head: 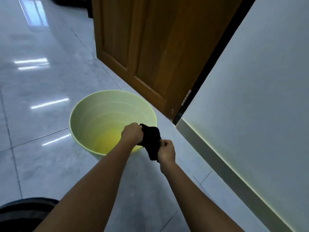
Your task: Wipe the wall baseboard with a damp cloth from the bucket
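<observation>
A black cloth (151, 139) is bunched between both hands over the right rim of a pale green bucket (87, 118). My left hand (132, 134) grips the cloth's upper end and my right hand (166, 151) grips its lower end. Yellowish water lies in the bucket's bottom. The grey baseboard (222, 166) runs along the foot of the white wall on the right, from the door frame toward the lower right corner.
A brown wooden door (150, 52) stands open behind the bucket, with a dark frame edge (209, 64) next to the wall. Glossy grey floor tiles (38, 91) spread to the left. A dark round object (21, 213) sits at the lower left corner.
</observation>
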